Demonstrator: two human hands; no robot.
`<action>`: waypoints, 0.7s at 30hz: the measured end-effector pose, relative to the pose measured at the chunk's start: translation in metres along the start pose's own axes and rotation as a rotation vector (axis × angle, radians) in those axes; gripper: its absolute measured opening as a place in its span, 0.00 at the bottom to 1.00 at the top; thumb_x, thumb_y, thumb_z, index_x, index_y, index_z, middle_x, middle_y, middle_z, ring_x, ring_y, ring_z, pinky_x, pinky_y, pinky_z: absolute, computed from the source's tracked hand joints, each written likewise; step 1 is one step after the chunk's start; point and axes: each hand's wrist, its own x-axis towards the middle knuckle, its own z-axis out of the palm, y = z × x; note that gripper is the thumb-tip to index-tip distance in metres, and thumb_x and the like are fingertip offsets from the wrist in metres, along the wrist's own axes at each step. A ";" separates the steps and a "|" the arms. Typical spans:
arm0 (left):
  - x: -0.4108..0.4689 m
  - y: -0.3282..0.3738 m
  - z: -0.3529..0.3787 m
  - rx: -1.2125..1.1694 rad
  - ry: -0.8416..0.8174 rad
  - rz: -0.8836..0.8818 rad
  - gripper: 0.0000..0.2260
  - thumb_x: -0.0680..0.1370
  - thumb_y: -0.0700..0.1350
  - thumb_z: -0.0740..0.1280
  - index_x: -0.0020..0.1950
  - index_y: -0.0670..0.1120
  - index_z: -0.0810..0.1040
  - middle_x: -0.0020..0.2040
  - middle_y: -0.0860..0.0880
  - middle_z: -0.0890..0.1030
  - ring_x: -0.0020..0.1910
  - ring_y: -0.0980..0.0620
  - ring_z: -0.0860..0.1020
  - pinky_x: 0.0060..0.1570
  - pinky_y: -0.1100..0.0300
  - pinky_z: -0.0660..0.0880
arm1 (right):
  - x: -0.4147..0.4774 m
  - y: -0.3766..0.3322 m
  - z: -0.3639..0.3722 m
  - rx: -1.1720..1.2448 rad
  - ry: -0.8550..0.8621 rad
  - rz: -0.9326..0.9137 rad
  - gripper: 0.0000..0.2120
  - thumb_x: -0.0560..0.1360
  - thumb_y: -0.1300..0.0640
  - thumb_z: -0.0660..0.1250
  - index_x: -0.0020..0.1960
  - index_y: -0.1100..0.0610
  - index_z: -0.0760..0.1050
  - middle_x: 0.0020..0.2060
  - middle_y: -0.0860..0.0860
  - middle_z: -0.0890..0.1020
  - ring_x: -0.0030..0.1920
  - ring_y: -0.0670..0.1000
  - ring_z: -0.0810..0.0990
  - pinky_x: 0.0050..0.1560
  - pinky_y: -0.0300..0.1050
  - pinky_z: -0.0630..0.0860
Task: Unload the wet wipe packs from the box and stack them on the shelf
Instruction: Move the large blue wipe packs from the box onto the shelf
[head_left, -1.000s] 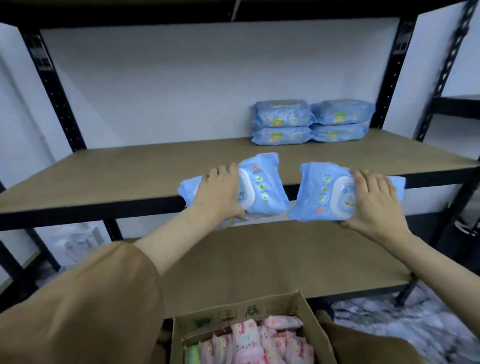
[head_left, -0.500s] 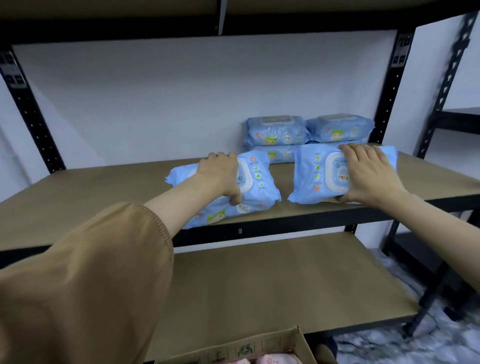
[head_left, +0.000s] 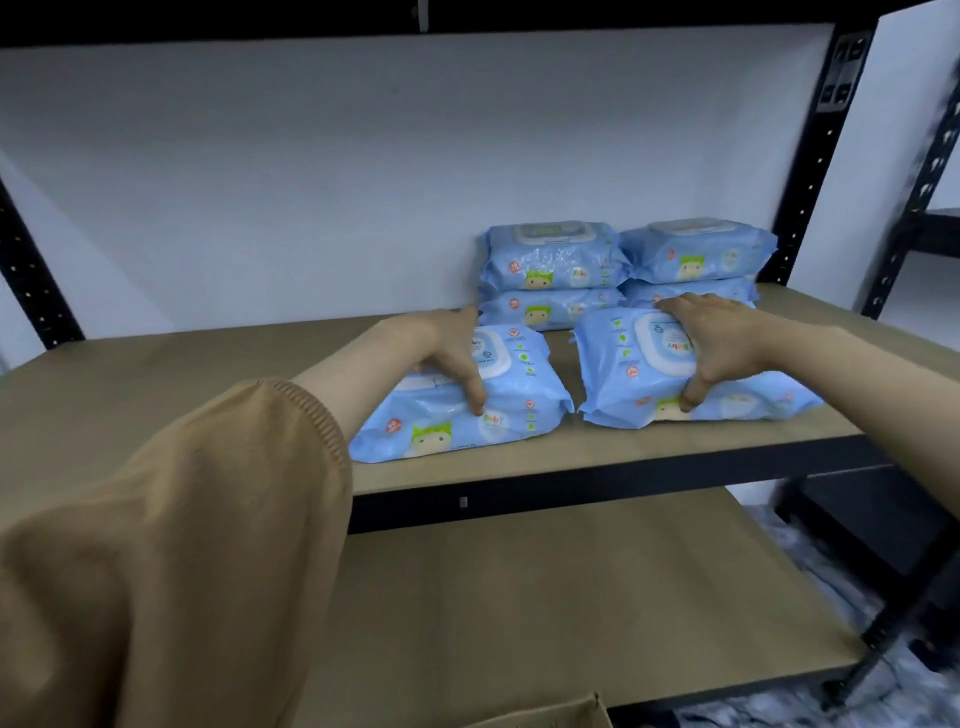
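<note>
Two blue wet wipe packs lie on the upper shelf board (head_left: 156, 384), close to its front edge. My left hand (head_left: 452, 353) grips the left pack (head_left: 498, 410), fingers over its top and thumb down its front face. My right hand (head_left: 711, 343) grips the right pack (head_left: 623, 364) the same way. Behind them, against the white back wall, stand two stacks of blue packs, the left stack (head_left: 550, 280) and the right stack (head_left: 696, 254), each two high. Only a corner of the cardboard box (head_left: 561, 714) shows at the bottom edge.
A lower shelf board (head_left: 545, 597) runs beneath the upper one. Black perforated uprights (head_left: 810, 182) frame the rack at the right and left. A second black rack (head_left: 930, 228) stands to the right. My tan sleeve (head_left: 171, 545) fills the lower left.
Both hands moved up and forward from in front of the shelf edge and set the two packs down on the upper board. The view tilted up, so the box dropped almost out of sight.
</note>
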 end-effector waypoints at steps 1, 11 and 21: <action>0.003 -0.003 0.001 -0.007 -0.011 -0.001 0.37 0.63 0.53 0.77 0.66 0.47 0.62 0.56 0.50 0.71 0.51 0.49 0.71 0.46 0.58 0.68 | 0.004 0.000 -0.002 0.016 -0.048 0.011 0.57 0.58 0.49 0.80 0.75 0.57 0.49 0.71 0.54 0.61 0.71 0.55 0.60 0.69 0.48 0.60; 0.027 -0.007 0.003 -0.039 -0.209 -0.034 0.39 0.65 0.54 0.75 0.69 0.50 0.58 0.59 0.50 0.69 0.54 0.47 0.71 0.53 0.55 0.71 | 0.040 0.003 0.000 0.029 -0.371 0.061 0.61 0.59 0.51 0.80 0.76 0.54 0.40 0.75 0.51 0.51 0.74 0.53 0.53 0.73 0.49 0.57; 0.013 -0.030 0.016 -0.229 -0.085 0.086 0.40 0.65 0.56 0.75 0.72 0.55 0.58 0.67 0.56 0.69 0.63 0.52 0.70 0.63 0.56 0.68 | 0.035 -0.025 -0.015 0.039 -0.299 -0.016 0.63 0.59 0.41 0.77 0.75 0.51 0.34 0.76 0.49 0.43 0.76 0.51 0.43 0.74 0.52 0.42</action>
